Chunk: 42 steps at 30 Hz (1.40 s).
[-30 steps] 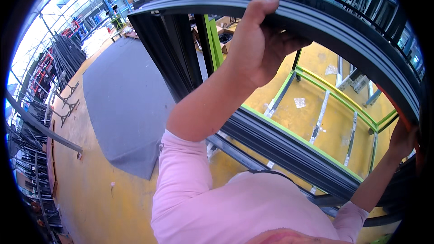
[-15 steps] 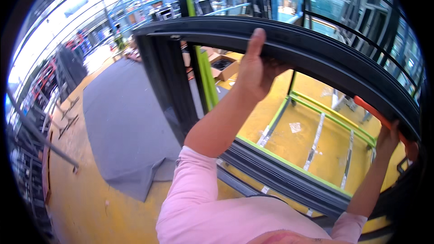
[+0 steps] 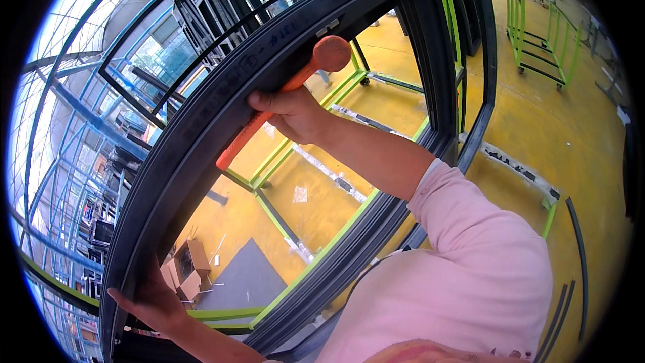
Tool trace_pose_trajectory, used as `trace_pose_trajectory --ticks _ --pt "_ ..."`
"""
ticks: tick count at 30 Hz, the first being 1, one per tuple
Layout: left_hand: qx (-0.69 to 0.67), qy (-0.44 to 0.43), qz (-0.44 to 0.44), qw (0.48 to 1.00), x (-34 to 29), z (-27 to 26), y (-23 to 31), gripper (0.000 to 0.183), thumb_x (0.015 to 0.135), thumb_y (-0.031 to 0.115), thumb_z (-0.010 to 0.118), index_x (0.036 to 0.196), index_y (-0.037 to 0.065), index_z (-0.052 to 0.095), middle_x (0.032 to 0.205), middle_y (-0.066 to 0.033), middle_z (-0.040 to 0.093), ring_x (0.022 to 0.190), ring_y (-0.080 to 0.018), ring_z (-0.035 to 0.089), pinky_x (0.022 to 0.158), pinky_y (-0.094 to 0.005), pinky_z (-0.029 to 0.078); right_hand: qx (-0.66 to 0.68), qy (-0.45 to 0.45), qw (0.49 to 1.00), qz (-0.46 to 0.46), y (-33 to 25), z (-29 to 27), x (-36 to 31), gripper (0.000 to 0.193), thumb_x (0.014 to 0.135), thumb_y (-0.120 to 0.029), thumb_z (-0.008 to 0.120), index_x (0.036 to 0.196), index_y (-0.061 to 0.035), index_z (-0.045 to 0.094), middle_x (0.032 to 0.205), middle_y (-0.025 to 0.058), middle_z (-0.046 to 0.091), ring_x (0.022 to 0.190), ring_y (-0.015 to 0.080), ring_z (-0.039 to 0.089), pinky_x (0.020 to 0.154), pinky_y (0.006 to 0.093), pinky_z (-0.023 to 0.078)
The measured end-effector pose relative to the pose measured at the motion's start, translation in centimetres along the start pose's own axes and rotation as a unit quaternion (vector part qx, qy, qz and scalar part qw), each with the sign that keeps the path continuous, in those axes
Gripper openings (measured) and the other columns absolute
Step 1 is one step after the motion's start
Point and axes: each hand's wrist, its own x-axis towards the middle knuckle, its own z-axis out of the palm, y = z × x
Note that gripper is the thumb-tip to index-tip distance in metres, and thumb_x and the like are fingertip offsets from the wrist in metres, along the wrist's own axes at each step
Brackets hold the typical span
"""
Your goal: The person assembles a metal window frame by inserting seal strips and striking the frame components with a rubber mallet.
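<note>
A large black window frame point(image 3: 222, 94) stands tilted in front of me, its upper rail curving across the view. My left hand point(image 3: 151, 302) grips this rail near its lower left end, the thumb over the outer edge and the other fingers partly hidden. Closed round the handle of an orange mallet point(image 3: 332, 54), my right hand point(image 3: 295, 115) is at the inner side of the same rail, the thumb against it. The mallet's round head points up and to the right, close to the rail.
Through the opening shows a green wheeled trolley point(image 3: 272, 218) on the yellow floor. Beyond it are a cardboard box point(image 3: 190, 270) and a grey mat point(image 3: 248, 275). Green carts point(image 3: 544, 47) stand far right. Dark strips point(image 3: 578, 262) lie on the floor at right; more frames point(image 3: 215, 13) lean behind.
My view has swung to the right, bringing the whole mallet and the green carts into sight. My left hand is now nearer the rail's left end.
</note>
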Motion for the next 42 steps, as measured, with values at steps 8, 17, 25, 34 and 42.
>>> trace_pose_trajectory --ticks 8,17,25,34,42 --pt "0.021 0.019 0.004 1.0 1.3 -1.6 -1.0 0.077 0.097 0.058 0.057 0.148 0.002 0.041 0.152 -0.0215 0.042 0.141 -0.0373 0.043 0.121 -0.0542 0.033 -0.012 0.082 0.995 0.049 0.7 1.2 -0.6 0.02 0.097 -0.012 0.065 0.114 -0.0024 0.063 0.105 0.0103 0.07 0.092 0.0243 0.07 0.085 0.0389 0.058" --pt "0.431 -0.048 -0.139 0.89 -0.9 -3.4 0.7 0.064 0.101 0.05 0.059 0.138 -0.001 0.051 0.117 -0.0199 0.068 0.105 -0.0304 0.069 0.087 -0.036 0.058 -0.195 0.266 0.925 0.188 -4.9 -2.0 -15.9 0.027 0.1 -0.02 0.062 0.115 0.0015 0.061 0.094 0.0137 0.072 0.061 0.0159 0.066 0.058 0.0296 0.056" --pt "0.764 -0.153 0.586 0.222 0.7 4.9 1.5 0.056 0.096 0.051 0.066 0.128 0.005 0.062 0.11 -0.009 0.073 0.091 -0.029 0.073 0.078 -0.0337 0.06 -0.627 0.483 0.499 0.352 -7.3 -16.7 -43.3 0.036 0.098 -0.039 0.066 0.099 -0.0033 0.069 0.081 0.0081 0.071 0.061 0.0151 0.066 0.055 0.0314 0.052" --pt "0.816 -0.144 0.539 0.154 5.3 7.5 -2.7 0.057 0.095 0.058 0.062 0.13 0.013 0.06 0.11 -0.0043 0.073 0.087 -0.0241 0.075 0.061 -0.0302 0.059 -0.378 0.605 0.565 0.416 -2.2 -20.6 -45.6 0.036 0.096 -0.038 0.07 0.086 -0.0036 0.063 0.063 0.0042 0.061 0.049 0.0145 0.058 0.045 0.032 0.048" --pt "0.84 -0.182 0.491 0.144 6.8 6.2 -0.6 0.058 0.093 0.052 0.068 0.135 0.013 0.057 0.111 -0.007 0.074 0.085 -0.0267 0.077 0.062 -0.0302 0.061 -0.468 0.491 0.522 0.517 -3.9 -21.6 -44.3 0.045 0.096 -0.039 0.069 0.075 -0.0002 0.062 0.062 0.0078 0.065 0.048 0.0165 0.06 0.046 0.0324 0.05"
